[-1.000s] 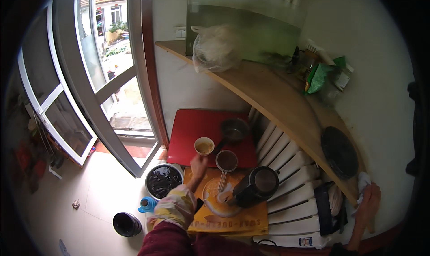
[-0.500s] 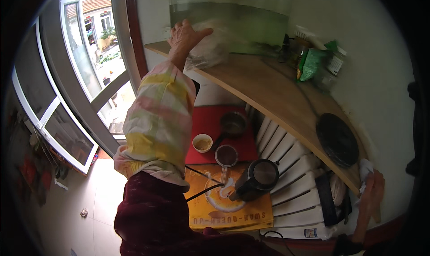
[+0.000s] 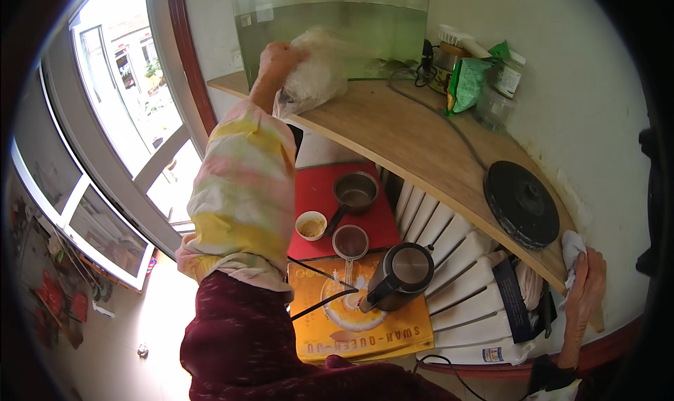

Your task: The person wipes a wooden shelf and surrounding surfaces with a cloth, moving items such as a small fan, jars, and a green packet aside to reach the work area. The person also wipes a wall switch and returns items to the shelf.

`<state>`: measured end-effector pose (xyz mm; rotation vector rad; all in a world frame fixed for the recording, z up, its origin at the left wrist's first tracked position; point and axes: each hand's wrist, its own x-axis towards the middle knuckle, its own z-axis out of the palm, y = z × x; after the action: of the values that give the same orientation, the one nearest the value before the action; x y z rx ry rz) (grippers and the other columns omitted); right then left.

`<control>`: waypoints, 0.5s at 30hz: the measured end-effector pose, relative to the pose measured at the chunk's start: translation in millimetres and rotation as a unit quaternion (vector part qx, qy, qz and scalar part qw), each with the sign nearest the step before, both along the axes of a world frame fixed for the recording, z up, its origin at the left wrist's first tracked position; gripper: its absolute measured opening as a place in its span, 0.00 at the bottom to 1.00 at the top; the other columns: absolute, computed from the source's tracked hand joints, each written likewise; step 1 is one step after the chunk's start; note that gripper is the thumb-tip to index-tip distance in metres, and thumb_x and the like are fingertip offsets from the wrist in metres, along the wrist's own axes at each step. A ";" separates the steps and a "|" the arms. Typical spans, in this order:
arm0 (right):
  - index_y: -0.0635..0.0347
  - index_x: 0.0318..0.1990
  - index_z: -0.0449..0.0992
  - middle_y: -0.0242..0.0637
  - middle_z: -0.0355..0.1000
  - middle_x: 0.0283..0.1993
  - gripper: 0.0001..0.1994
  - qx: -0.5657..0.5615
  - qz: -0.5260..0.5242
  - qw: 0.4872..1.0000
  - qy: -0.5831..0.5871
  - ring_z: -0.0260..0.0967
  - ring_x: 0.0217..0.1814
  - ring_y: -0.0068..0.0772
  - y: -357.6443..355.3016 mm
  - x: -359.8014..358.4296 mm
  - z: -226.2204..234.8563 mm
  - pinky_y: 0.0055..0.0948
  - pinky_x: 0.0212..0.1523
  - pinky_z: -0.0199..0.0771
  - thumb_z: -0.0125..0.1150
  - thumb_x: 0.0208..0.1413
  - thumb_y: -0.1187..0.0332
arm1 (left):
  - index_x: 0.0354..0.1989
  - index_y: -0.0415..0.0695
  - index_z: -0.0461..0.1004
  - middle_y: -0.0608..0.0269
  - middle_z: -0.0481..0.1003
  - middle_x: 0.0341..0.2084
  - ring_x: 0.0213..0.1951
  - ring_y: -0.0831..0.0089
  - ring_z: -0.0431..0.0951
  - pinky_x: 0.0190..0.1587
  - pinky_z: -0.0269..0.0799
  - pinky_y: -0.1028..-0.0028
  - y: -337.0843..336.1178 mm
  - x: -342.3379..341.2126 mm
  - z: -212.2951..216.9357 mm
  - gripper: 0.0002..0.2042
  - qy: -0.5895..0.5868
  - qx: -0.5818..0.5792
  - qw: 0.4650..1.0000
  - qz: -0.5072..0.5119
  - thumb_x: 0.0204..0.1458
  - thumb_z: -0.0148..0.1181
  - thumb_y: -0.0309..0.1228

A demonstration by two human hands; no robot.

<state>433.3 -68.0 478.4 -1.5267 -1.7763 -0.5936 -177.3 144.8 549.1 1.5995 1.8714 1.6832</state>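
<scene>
Observed left hand (image 3: 282, 57) at upper centre-left, fingers curled and clamped on upper left part of crinkled clear plastic bag (image 3: 319, 74). Located bag at left end of curved wooden shelf (image 3: 400, 130), in front of tank of greenish water (image 3: 337, 43). Cannot read bag contents through the film.

Found right hand (image 3: 587, 278) at lower right, against white cloth (image 3: 573, 249) by near end of shelf. Noted contact with cloth; cannot tell whether gripped or merely pressed.

Logged along shelf, upper right: green packet (image 3: 465, 85) beside pale-lidded jar (image 3: 510, 74); further down at right, black round lid (image 3: 521, 204), lying flat.

Recorded at frame centre, on red surface (image 3: 305, 190): dark saucepan (image 3: 356, 190), handle toward lower left; just left of handle, white bowl (image 3: 311, 225) with tan contents. Below these, strainer (image 3: 351, 241), handle over orange box (image 3: 316, 331). Standing on box, lower centre: dark kettle (image 3: 409, 266), upright. Beyond at right, below shelf: white radiator (image 3: 456, 292). Marked at left: glazed door (image 3: 88, 218).
</scene>
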 end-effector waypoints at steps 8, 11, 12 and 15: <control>0.69 0.41 0.70 0.48 0.66 0.34 0.15 -0.004 0.014 1.000 0.005 0.62 0.38 0.46 2.5 7.6 -3.5 0.35 0.40 0.62 0.41 0.62 0.64 | 0.34 0.30 0.74 0.56 0.76 0.29 0.28 0.68 0.78 0.32 0.77 0.69 -39.5 -10.1 9.4 0.13 -0.298 0.106 0.924 -0.214 0.45 0.65 0.29; 0.68 0.40 0.70 0.48 0.65 0.33 0.15 0.007 0.016 1.000 0.013 0.61 0.36 0.47 2.9 6.0 -3.1 0.37 0.38 0.62 0.41 0.61 0.65 | 0.37 0.31 0.73 0.56 0.76 0.30 0.29 0.68 0.78 0.33 0.78 0.68 -46.5 -16.6 7.8 0.13 -0.363 0.117 0.884 -0.272 0.47 0.63 0.28; 0.68 0.40 0.70 0.48 0.65 0.33 0.15 0.002 0.011 1.000 0.017 0.62 0.36 0.47 2.9 5.8 -2.7 0.37 0.39 0.62 0.41 0.61 0.64 | 0.38 0.31 0.72 0.55 0.76 0.31 0.30 0.68 0.78 0.34 0.78 0.68 -47.7 -18.1 6.9 0.13 -0.403 0.119 0.869 -0.261 0.48 0.62 0.27; 0.68 0.42 0.71 0.48 0.67 0.35 0.16 0.001 0.001 1.000 0.017 0.63 0.38 0.47 3.5 9.1 -3.9 0.36 0.40 0.63 0.42 0.62 0.63 | 0.40 0.32 0.72 0.55 0.76 0.33 0.33 0.66 0.78 0.36 0.78 0.67 -54.3 -19.8 5.6 0.12 -0.435 0.105 0.843 -0.299 0.50 0.59 0.26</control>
<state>442.4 -64.5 474.5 -1.5250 -1.7507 -0.5645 -197.0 90.5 554.7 0.9909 0.6768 1.8504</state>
